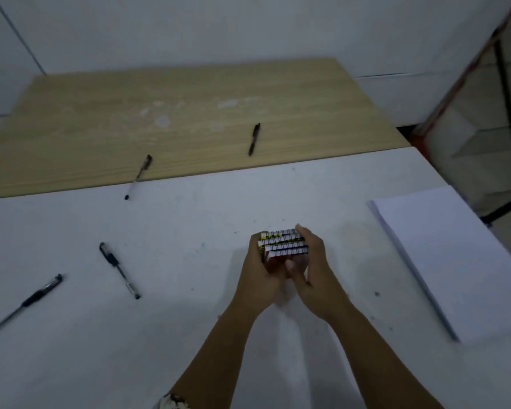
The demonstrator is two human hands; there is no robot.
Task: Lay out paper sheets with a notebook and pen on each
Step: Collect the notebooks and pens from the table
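Fingers (pixel 300 231) closed — notebooks (pixel 283 245) between

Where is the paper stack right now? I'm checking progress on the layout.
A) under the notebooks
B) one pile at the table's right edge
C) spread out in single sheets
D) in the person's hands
B: the paper stack lies as one pile at the right edge of the white table; both hands hold the notebooks.

Pen (pixel 21 305) — blurred, tip cut off
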